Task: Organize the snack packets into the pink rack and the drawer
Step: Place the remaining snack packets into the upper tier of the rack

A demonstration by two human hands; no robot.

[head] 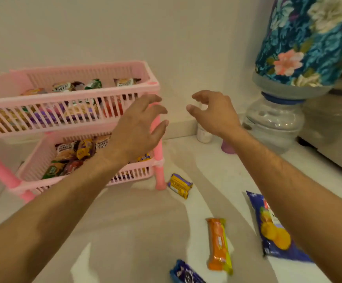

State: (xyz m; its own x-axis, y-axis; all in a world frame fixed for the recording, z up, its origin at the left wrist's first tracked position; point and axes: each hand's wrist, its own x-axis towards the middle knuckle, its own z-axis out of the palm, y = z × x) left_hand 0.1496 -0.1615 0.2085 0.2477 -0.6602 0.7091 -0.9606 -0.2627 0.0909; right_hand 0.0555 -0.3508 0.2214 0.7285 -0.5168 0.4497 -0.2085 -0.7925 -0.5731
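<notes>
A two-tier pink rack (68, 127) stands at the left on the white floor, both trays holding several snack packets. My left hand (137, 123) hovers in front of the rack's right corner, fingers loosely curled, holding nothing. My right hand (211, 111) is raised beside it, also empty with curled fingers. Loose on the floor lie a small yellow-purple packet (180, 185) by the rack's leg, an orange packet (219, 244), a long blue biscuit packet (272, 227) partly under my right forearm, and a dark blue packet (184, 272) at the bottom edge.
A water bottle in a floral cover (309, 41) sits inverted on a clear dispenser base (274, 123) at the right. A small white bottle (203, 133) and a pink cup (227, 147) stand by the wall. A grey cabinet side (333, 135) borders the far right.
</notes>
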